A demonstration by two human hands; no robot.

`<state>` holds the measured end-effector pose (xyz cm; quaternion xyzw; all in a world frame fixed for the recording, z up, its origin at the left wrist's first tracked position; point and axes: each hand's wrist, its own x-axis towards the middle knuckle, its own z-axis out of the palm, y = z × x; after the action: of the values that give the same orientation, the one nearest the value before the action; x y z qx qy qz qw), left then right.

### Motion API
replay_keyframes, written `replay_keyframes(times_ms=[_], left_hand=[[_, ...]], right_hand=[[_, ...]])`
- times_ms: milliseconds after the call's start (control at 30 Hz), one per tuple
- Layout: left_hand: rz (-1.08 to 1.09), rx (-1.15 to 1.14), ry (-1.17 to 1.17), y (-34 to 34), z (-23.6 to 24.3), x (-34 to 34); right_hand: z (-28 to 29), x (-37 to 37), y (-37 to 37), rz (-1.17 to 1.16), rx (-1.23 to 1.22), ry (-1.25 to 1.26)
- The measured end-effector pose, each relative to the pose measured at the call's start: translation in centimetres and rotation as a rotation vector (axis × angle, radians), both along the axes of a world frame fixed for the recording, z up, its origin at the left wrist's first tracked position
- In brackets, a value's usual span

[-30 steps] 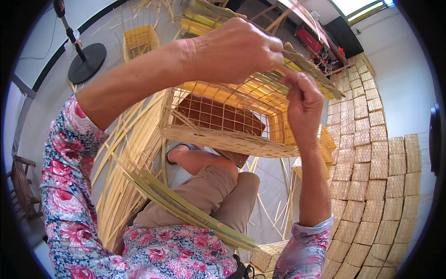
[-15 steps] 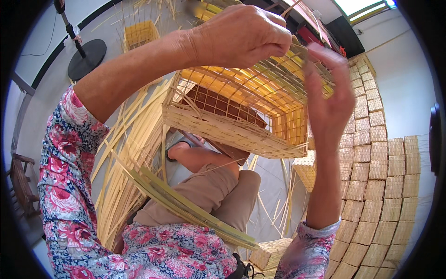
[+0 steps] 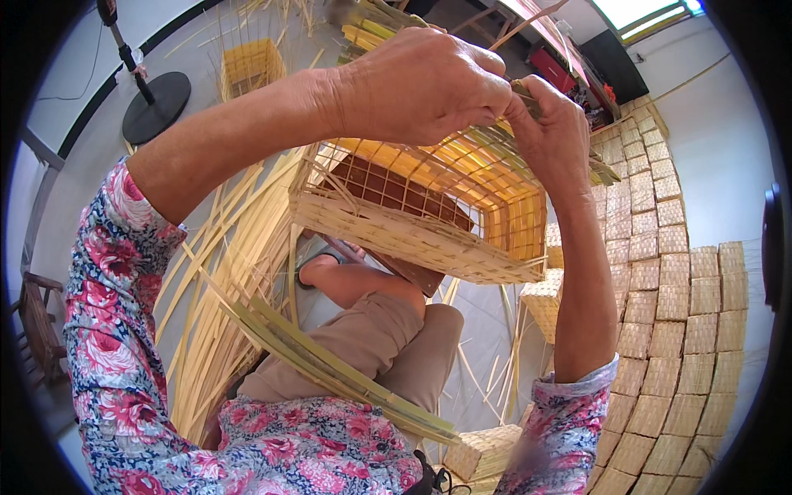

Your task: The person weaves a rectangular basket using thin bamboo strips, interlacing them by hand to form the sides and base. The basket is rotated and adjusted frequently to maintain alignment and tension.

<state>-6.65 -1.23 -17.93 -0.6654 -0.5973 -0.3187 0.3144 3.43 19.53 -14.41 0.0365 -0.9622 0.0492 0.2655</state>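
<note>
An open woven bamboo basket lies tilted above my knees, its yellow lattice walls showing inside. At its far rim, my left hand is closed with fingertips pinched together. My right hand meets it there, thumb and forefinger closed on a thin bamboo strip. The left fingertips seem to grip the same strip, though the knuckles cover most of it. Greenish strips stick out past my right wrist. A brown board shows through the basket's lattice.
Long green bamboo strips lie across my lap. Loose pale strips are heaped at my left. Stacked small woven baskets line the right wall. A partly woven basket and a black round stand base stand at the far left.
My right hand, blurred and spread before, has moved left to the basket's far rim and closed beside my left hand. My left hand has dropped slightly; the basket has barely moved.
</note>
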Motion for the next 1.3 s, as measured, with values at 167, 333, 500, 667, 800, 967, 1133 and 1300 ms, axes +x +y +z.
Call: replay_keyframes(times_ms=[167, 333, 500, 667, 800, 967, 1133, 1300], left_hand=[[0.037, -0.003, 0.026, 0.4, -0.2, -0.4], [0.066, 0.006, 0.014, -0.9, 0.3, -1.4], [0.131, 0.076, -0.036, -0.7, 0.6, -2.6], [0.159, 0.114, -0.118, -0.3, 0.8, -2.3], [0.172, 0.064, -0.129, -0.7, 1.3, -2.1], [0.187, 0.036, -0.076, -0.9, 1.6, -2.3], [0.200, 0.048, -0.008, -0.9, 1.9, -2.5], [0.231, 0.034, 0.090, -0.8, 1.9, -2.7]], right_hand=[[0.0, -0.9, 0.4, -0.042, 0.043, 0.011], [0.4, -1.3, -0.2, -0.099, 0.043, -0.028], [0.5, -1.0, -0.5, -0.130, -0.018, -0.040], [0.8, -1.0, -0.7, -0.106, -0.038, -0.036], [0.9, -1.0, -0.6, -0.111, -0.052, -0.050], [1.2, -1.0, -0.3, -0.118, -0.076, -0.076], [0.9, -1.1, -0.2, -0.093, -0.027, -0.062], [0.8, -0.9, -0.4, -0.089, -0.054, -0.065]])
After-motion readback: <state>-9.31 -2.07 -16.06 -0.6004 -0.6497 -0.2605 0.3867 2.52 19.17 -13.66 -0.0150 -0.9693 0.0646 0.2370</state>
